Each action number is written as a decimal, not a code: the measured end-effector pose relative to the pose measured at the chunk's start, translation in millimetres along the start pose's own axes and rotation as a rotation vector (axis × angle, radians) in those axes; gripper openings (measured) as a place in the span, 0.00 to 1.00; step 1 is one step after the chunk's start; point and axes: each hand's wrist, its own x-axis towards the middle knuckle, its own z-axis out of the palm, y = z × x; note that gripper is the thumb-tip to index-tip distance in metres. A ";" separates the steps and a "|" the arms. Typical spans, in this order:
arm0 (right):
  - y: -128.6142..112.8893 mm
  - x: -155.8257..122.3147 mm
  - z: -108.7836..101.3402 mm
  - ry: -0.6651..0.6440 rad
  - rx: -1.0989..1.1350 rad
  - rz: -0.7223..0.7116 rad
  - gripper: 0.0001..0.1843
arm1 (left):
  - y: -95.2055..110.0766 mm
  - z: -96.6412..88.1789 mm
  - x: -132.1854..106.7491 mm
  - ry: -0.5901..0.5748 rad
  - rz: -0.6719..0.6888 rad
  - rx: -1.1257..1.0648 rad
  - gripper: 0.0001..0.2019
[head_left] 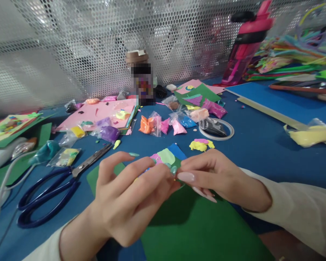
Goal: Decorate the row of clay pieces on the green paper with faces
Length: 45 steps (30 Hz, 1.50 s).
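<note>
My left hand [130, 195] and my right hand [220, 179] meet fingertip to fingertip above a green foam sheet [195, 224]. Both pinch together on something small between them that I cannot make out. Just behind the fingertips lies a small craft piece [165, 156] with pale green and pink clay shapes on blue and green card. Blue-handled scissors [51, 188] lie to the left of my left hand.
Several small bags of coloured clay [152, 125] lie across the blue table, with a tape ring [217, 129], a pink sheet [97, 112], a yellow clay shape [199, 145], a pink bottle [247, 43] and a stack of foam sheets [288, 54]. A mesh wall [70, 43] closes the back.
</note>
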 end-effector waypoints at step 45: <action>3.1 -5.4 -2.1 -0.173 0.041 -0.039 0.20 | -8.7 22.9 -13.6 -0.043 -0.130 -0.430 0.05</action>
